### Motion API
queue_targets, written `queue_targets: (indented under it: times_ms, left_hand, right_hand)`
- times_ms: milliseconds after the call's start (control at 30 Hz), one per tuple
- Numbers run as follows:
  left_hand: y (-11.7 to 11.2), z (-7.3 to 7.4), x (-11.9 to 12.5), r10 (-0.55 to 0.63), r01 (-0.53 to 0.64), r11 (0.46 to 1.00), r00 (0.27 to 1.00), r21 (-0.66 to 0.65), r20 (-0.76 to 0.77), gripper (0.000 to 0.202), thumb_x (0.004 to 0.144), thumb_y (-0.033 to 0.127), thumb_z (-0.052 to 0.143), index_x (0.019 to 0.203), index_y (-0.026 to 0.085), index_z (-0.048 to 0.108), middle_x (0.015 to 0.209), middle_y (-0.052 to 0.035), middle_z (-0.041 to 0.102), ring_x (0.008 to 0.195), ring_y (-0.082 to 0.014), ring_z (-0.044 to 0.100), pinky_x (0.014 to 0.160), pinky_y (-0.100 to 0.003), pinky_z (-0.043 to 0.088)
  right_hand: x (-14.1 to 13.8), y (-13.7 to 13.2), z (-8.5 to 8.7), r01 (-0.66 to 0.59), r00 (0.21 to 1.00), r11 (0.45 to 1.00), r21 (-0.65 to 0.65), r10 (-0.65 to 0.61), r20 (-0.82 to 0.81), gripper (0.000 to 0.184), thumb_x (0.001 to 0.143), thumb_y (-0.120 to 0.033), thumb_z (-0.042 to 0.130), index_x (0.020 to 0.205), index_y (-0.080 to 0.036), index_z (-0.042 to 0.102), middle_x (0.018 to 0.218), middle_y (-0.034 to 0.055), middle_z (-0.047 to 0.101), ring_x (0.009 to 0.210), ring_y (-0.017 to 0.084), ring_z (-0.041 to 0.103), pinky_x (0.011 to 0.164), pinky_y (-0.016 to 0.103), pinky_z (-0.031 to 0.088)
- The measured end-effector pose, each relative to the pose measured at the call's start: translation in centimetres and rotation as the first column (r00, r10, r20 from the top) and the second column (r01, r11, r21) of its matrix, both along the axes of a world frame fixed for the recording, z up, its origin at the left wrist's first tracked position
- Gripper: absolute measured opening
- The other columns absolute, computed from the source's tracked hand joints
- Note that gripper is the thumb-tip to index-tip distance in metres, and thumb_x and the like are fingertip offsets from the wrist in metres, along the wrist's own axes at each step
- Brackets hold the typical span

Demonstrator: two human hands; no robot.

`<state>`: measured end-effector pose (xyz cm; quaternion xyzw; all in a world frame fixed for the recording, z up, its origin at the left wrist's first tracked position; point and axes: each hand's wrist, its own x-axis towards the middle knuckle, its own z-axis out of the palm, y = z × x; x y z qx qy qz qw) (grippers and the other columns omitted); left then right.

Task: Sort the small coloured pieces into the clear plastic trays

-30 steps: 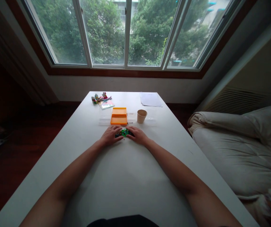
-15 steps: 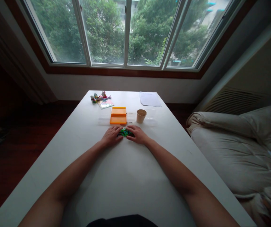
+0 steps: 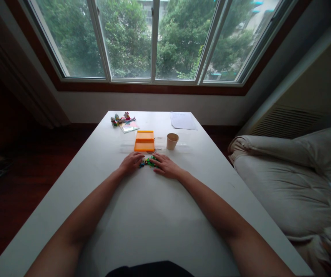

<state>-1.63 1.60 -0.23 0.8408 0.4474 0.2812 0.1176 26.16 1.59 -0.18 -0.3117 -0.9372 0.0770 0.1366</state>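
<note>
White tabletop point(image 3: 162, 215), set below a window point(image 3: 130, 42). Heap of small green, blue and yellow plastic pieces point(image 3: 149, 162) lies on it, between the two hands. Right hand point(image 3: 165, 166): palm down, unclenched, fingers extended across the heap's right side. Left hand point(image 3: 131, 162): loosely curved at the heap's left edge; cannot tell whether it grips a piece. Just beyond: orange tray point(image 3: 144, 146), with tan cup point(image 3: 172, 142) to its right. Farther off: small figurines point(image 3: 115, 121) at left, paper sheets point(image 3: 183, 120) at right.

There's two hands point(image 3: 129, 163) point(image 3: 167, 167), one pile of bits point(image 3: 150, 162), one orange tray point(image 3: 144, 145), just the one cup point(image 3: 172, 143), one table point(image 3: 159, 215), one couch point(image 3: 283, 188), plus four window panes point(image 3: 130, 46).
</note>
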Motion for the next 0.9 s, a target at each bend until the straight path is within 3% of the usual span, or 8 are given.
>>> queue_targets:
  times_ms: [233,433,600,733,900]
  left_hand:
    - [0.2,-0.2,0.1,0.013,-0.013,1.000,1.000,0.009,0.010,0.030,0.096,0.037,0.050,0.113,0.026,0.072,0.115,-0.0062,0.068,0.111,-0.0220,0.060,0.100,-0.039,0.050]
    - [0.0,0.0,0.1,-0.006,0.006,1.000,1.000,0.012,-0.008,0.029,0.094,0.037,0.052,0.112,0.026,0.072,0.116,-0.0070,0.067,0.111,-0.0227,0.059,0.101,-0.040,0.049]
    - [-0.1,0.3,0.2,-0.026,0.027,0.999,0.998,0.021,-0.063,0.034,0.092,0.036,0.058,0.123,0.025,0.068,0.121,-0.0082,0.064,0.115,-0.0239,0.056,0.103,-0.041,0.047]
    - [-0.5,0.6,0.6,-0.061,0.063,0.998,0.992,0.017,-0.114,0.040,0.096,0.040,0.053,0.132,0.025,0.061,0.128,-0.0097,0.061,0.119,-0.0249,0.055,0.105,-0.043,0.045]
    - [-1.0,0.6,1.4,-0.153,0.159,0.987,0.970,0.016,-0.189,0.050,0.097,0.046,0.050,0.143,0.027,0.050,0.145,-0.0097,0.052,0.134,-0.0267,0.045,0.114,-0.046,0.035]
  right_hand:
    - [-0.7,-0.5,0.0,-0.010,1.000,1.000,-0.012,0.010,0.026,0.062,0.100,-0.053,0.045,0.156,-0.033,0.029,0.165,0.0060,0.019,0.152,0.029,0.018,0.122,0.051,0.019]
    - [-0.7,-0.4,-0.2,0.018,1.000,1.000,-0.019,-0.018,-0.013,0.069,0.098,-0.055,0.047,0.157,-0.025,0.027,0.162,0.0114,0.026,0.150,0.028,0.023,0.122,0.051,0.022]
    - [-0.6,-0.2,0.0,0.031,0.996,0.999,-0.010,-0.032,-0.089,0.062,0.100,-0.050,0.045,0.154,-0.022,0.035,0.158,0.0127,0.036,0.146,0.027,0.034,0.120,0.048,0.029]
    - [0.0,0.3,0.3,0.151,0.965,0.988,-0.019,-0.152,-0.213,0.047,0.105,-0.039,0.034,0.148,-0.024,0.046,0.150,0.0087,0.049,0.137,0.023,0.046,0.115,0.042,0.039]
    - [1.3,1.2,0.1,0.336,0.906,0.939,-0.077,-0.344,-0.248,0.042,0.105,-0.035,0.032,0.135,-0.023,0.058,0.132,0.0075,0.063,0.121,0.022,0.058,0.104,0.038,0.047]
